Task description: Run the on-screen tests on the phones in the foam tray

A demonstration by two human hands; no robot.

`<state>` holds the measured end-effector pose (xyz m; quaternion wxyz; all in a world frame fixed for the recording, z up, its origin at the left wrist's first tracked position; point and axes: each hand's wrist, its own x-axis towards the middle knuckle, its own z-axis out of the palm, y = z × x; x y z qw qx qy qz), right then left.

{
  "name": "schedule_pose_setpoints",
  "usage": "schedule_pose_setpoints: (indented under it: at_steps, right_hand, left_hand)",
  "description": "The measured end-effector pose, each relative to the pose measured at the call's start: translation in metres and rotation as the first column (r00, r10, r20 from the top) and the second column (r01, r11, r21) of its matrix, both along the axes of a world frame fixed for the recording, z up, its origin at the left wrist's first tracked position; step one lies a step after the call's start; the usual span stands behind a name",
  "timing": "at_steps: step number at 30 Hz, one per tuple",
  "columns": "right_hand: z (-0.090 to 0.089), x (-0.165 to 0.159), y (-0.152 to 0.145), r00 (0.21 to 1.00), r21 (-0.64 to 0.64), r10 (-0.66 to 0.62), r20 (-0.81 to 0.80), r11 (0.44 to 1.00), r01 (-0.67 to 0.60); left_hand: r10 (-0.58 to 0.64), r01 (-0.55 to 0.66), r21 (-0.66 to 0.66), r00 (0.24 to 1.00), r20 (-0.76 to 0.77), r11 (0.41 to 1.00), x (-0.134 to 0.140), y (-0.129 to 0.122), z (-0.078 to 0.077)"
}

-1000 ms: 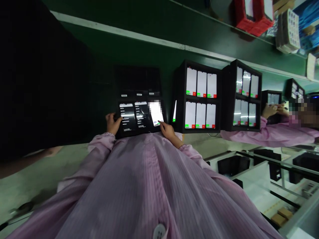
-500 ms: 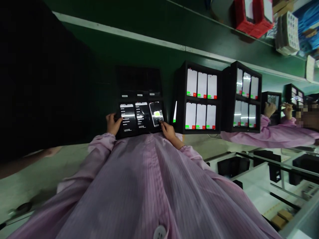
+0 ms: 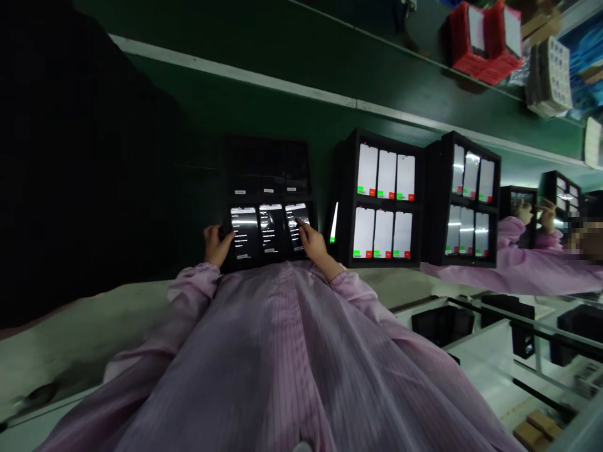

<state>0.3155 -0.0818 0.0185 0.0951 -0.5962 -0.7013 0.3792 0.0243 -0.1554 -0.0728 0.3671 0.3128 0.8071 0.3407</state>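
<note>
Centre: left hand [image 3: 217, 247] holds edge of black tray [image 3: 273, 197]; right hand [image 3: 315, 243], curl unclear, apparently tapping smartphone [image 3: 293, 218] menu; calls for precise fingertip.

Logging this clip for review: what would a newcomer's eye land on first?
Probably the six glowing white screens in the black tray just right of the person's right hand. Next, perhaps, come the two red bundles at upper right, vivid beside the dark green table.

Can't read tiny menu lines [image 3: 291, 227] or see the covered part of the phone [image 3: 291, 213] under the right hand [image 3: 315, 243].
</note>
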Motion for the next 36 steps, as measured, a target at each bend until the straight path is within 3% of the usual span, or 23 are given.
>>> schedule_pose_setpoints:
  at_steps: [11,18,23,29,36]
  right_hand:
    - [0.006,-0.013,0.008,0.996,-0.068,0.029,0.08,0.997,-0.023]
    - [0.014,-0.037,0.004,0.964,-0.117,0.237,0.125,0.968,-0.222]
    - [0.015,-0.053,0.012,0.943,-0.157,0.28,0.177,0.954,-0.254]
    - [0.017,-0.047,0.009,0.974,-0.099,0.198,0.112,0.977,-0.187]
    - [0.014,-0.009,-0.01,0.999,-0.067,0.025,0.032,0.997,-0.023]
  left_hand:
    - [0.004,-0.004,-0.048,1.0,0.003,0.999,0.002,-0.003,0.009]
    - [-0.002,0.003,-0.049,1.0,0.021,0.999,-0.001,0.007,0.011]
    - [-0.006,0.006,-0.016,1.0,0.009,1.0,-0.003,0.017,0.011]
    - [0.009,-0.009,-0.024,1.0,-0.015,1.0,-0.001,0.025,0.013]
    - [-0.002,0.002,-0.02,1.0,0.01,1.0,-0.005,0.025,0.006]
